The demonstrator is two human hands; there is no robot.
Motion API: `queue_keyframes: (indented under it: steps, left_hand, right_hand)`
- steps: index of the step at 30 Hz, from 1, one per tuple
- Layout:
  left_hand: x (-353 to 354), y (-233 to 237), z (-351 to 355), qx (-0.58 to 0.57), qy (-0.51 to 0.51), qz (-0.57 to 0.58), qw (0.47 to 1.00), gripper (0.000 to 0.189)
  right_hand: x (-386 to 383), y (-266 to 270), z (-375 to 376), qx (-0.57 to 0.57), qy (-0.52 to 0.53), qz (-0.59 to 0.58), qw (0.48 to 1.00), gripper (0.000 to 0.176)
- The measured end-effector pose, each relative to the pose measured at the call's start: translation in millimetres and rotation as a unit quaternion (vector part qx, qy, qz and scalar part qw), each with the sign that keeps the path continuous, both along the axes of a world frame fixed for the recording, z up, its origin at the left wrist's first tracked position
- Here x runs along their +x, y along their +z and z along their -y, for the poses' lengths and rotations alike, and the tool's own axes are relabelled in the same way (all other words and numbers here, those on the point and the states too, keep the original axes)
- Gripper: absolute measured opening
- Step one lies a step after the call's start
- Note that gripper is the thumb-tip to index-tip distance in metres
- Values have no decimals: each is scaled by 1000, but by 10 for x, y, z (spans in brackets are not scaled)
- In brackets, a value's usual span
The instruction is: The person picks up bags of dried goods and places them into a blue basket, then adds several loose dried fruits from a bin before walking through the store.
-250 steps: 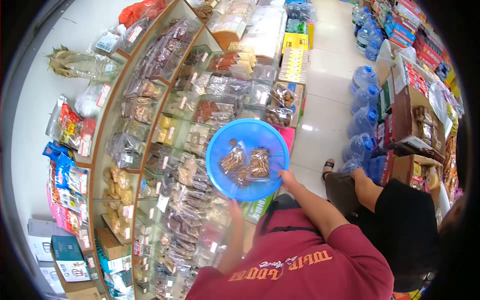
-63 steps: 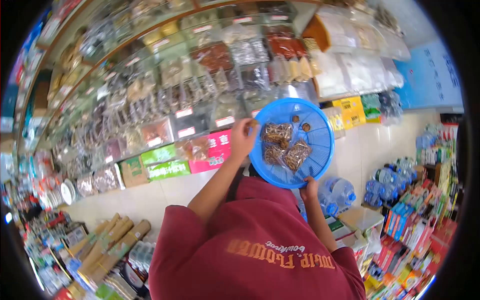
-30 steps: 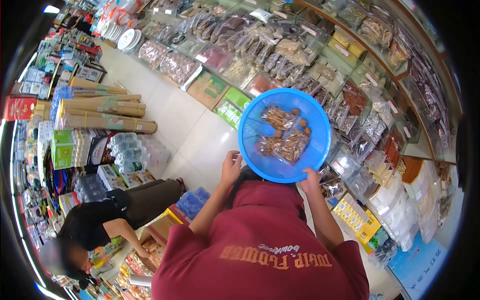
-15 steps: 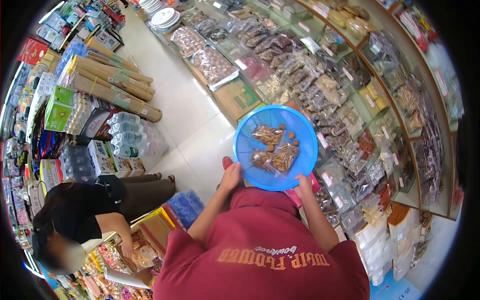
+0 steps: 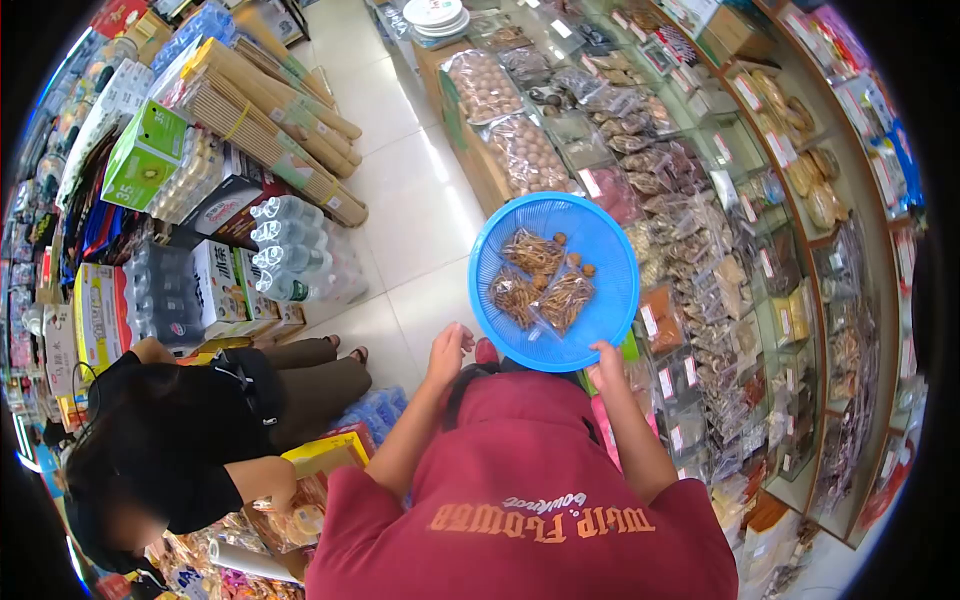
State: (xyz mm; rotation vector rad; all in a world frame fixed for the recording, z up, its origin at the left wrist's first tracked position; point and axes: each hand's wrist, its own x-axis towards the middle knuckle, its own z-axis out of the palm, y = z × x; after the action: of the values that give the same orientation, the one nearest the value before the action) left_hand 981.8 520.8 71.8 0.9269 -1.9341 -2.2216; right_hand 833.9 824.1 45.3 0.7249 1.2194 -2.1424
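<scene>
My right hand grips the near right rim of a blue plastic basket, thumb over the edge. Inside lie clear bags of brown dried strips and several small round brown pieces. My left hand is off the basket, just left of its rim, fingers loosely curled and slightly apart with nothing visible in them. The basket is held out in front of my body, tilted a little.
Glass-divided shelves of bagged dried goods run along the right. Netted round goods lie ahead. On the left are rolled mats, bottle packs and boxes. A person in black bends over packaged goods at left. A tiled aisle runs between.
My left hand has let go of the basket rim and moved slightly left. My right hand still holds it. The view has shifted, and the person at left has leaned to a different spot.
</scene>
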Motion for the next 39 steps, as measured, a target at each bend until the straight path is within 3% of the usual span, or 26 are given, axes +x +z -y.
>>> queue_keyframes:
  steps: [4, 9, 15, 19, 21, 22, 24, 26, 29, 33, 36, 39]
  left_hand:
    - [-26, -47, 271, 13, 52, 14, 998, 36]
    - [-252, -73, 575, 38, 84, 27, 995, 38]
    - [-772, -75, 1256, 6, 115, 37, 993, 35]
    - [-1166, 71, 1798, -29, 168, 13, 985, 30]
    - [-1429, 171, 2077, -33, 181, 18, 983, 29]
    - [-1550, 197, 2197, -51, 184, 2, 982, 29]
    - [-1728, 204, 2392, -64, 193, -2, 979, 30]
    - [-1860, 196, 2556, -110, 205, -20, 972, 28]
    - [-1989, 175, 2629, -30, 237, -7, 971, 27]
    - [-2125, -1, 2845, 7, 181, -5, 984, 23]
    - [-2259, -20, 3126, -24, 158, 18, 987, 18]
    - [-2473, -113, 3491, 16, 141, -11, 990, 9]
  right_hand:
    - [-359, 0, 509, -32, -41, 48, 997, 48]
    - [-860, -7, 1248, 16, -77, 41, 996, 48]
    - [-1542, 78, 2030, 59, 113, -13, 992, 40]
    - [-2114, 27, 2689, -5, 128, 22, 992, 42]
    - [-2406, 62, 3051, -25, 83, 80, 993, 41]
    - [-2555, 72, 3228, -29, 90, 77, 993, 41]
    - [-2738, 49, 3496, 22, 44, -39, 998, 42]
    - [-2899, 151, 3643, 41, 81, -35, 995, 43]
    - [-3228, 249, 3757, 54, 148, -34, 987, 51]
    - [-3366, 193, 3860, 2, 204, -16, 979, 54]
    - [-3331, -48, 4108, -85, 108, 42, 990, 57]
    - [-3400, -34, 4430, -27, 83, 89, 992, 57]
